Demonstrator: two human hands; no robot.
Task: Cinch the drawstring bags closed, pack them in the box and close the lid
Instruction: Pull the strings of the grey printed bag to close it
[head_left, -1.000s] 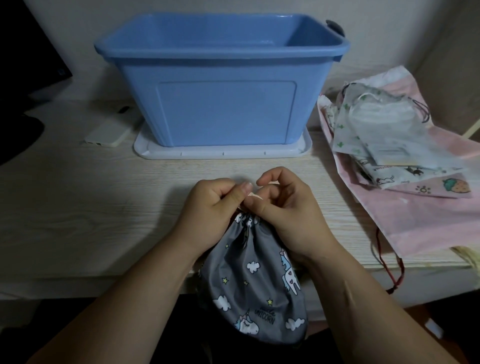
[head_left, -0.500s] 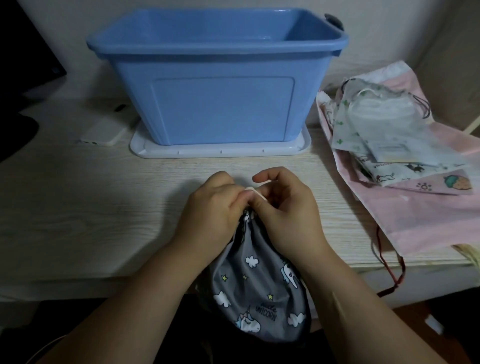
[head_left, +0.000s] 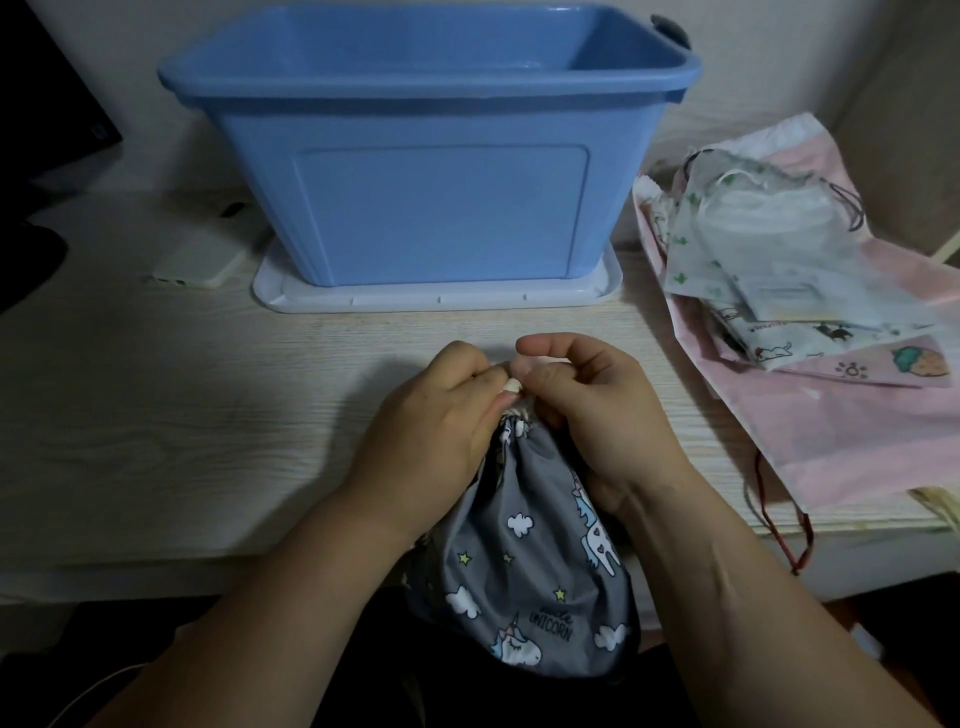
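Here, a person's two hands work at the neck of a grey unicorn-print bag (head_left: 524, 545). It lies in front of the blue box (head_left: 431, 156), at the near edge of the desk (head_left: 156, 415), with its lower half hanging over that edge. The left hand (head_left: 441, 431) and right hand (head_left: 587, 410) meet at the bag's gathered mouth. Both have curled fingers and pinch the pale cord (head_left: 511, 387) between them. The mouth looks puckered almost closed; whether a knot is being tied cannot be told.

The box stands open. Its floor is hidden, so what it holds cannot be told. Its white lid (head_left: 436, 299) lies flat beneath it, like a tray. To the right of the box, a heap of other drawstring bags (head_left: 769, 249) rests on a large pink bag (head_left: 857, 415); they lie flat and appear uncinched. To the left of the box lies a pale phone (head_left: 202, 254).

By this evidence the task seems early. One bag is nearly cinched and the heap waits. Packing comes after that, and the lid must come out from under the box.
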